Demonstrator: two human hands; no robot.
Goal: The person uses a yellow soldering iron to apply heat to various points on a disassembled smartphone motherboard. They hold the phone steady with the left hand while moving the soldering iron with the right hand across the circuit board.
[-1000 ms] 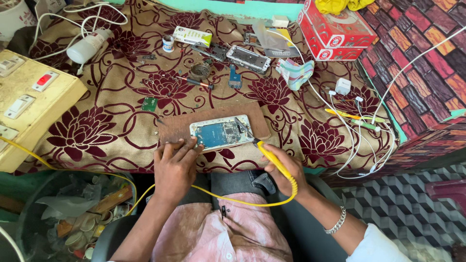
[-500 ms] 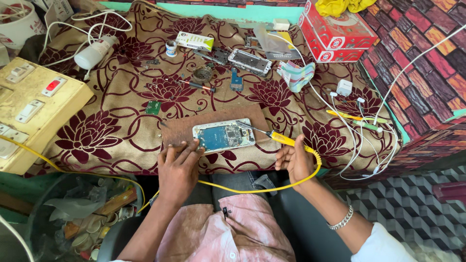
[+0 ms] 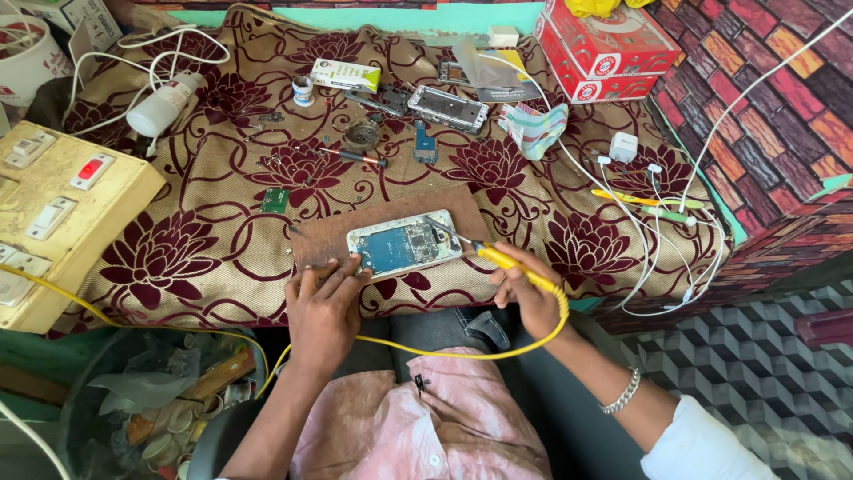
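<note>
An opened phone (image 3: 404, 247) with its blue board showing lies on a brown board (image 3: 320, 242) at the table's near edge. My left hand (image 3: 325, 302) rests on the board, fingertips touching the phone's near left corner. My right hand (image 3: 531, 293) grips a yellow-handled soldering iron (image 3: 508, 263); its metal tip reaches the phone's right end. The iron's yellow cord (image 3: 462, 352) loops across my lap.
A cream switch box (image 3: 53, 213) sits at the left. Farther back lie a second phone frame (image 3: 447, 108), a screwdriver (image 3: 355, 156), a small green circuit board (image 3: 275, 200), a white bottle (image 3: 164, 104), red boxes (image 3: 604, 49) and white charger cables (image 3: 657, 231).
My right hand has shifted the soldering iron so its tip lies at the phone's right end. My left hand stays at the phone's near left corner. The camera view has shifted slightly.
</note>
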